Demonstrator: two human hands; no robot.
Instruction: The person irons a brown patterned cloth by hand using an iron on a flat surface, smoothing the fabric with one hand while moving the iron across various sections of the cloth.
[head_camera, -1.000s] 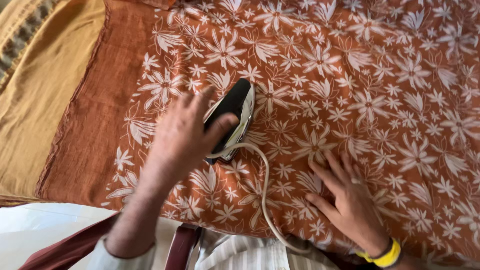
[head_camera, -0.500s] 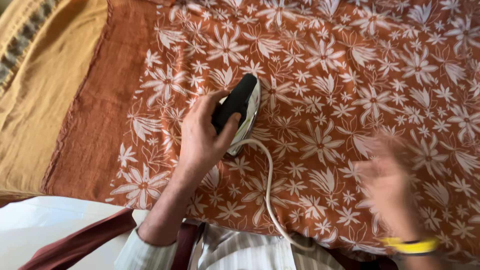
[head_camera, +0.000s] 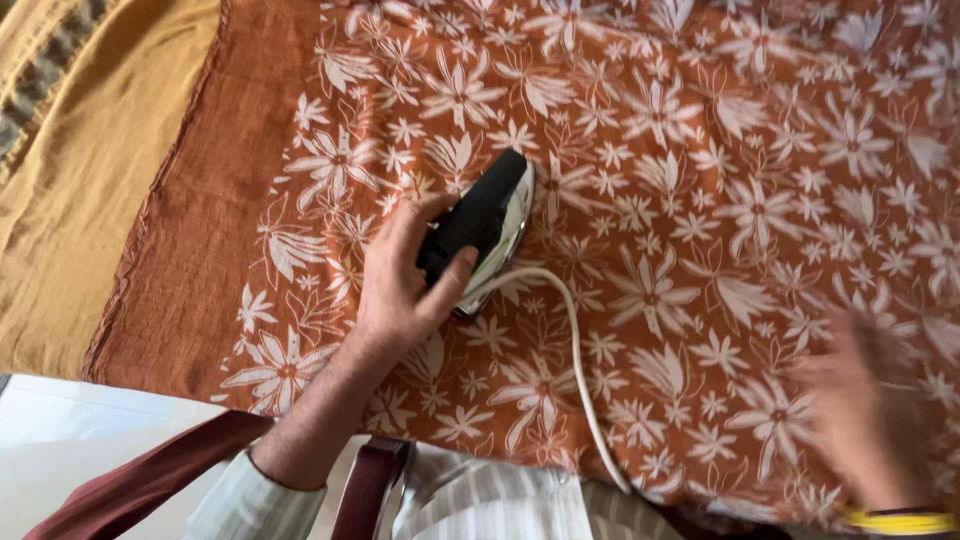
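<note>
Iron (head_camera: 485, 225): one, left hand (head_camera: 400, 290) fingers gripping it | right hand (head_camera: 870, 420): blurred, fingers seemingly spread on floral cloth (head_camera: 700, 200); one cord (head_camera: 575, 340)

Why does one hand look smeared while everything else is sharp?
Head view: the right hand is motion-blurred, its fingers indistinct; the left hand gripping the black iron is crisp, as is the floral cloth; lighting is soft, without glare.

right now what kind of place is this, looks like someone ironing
Probably a home or small ironing spot, hedged. The left hand grips a black iron with a white cord on rust floral cloth, spread over a mustard sheet. The right hand rests on the cloth, blurred.
</note>
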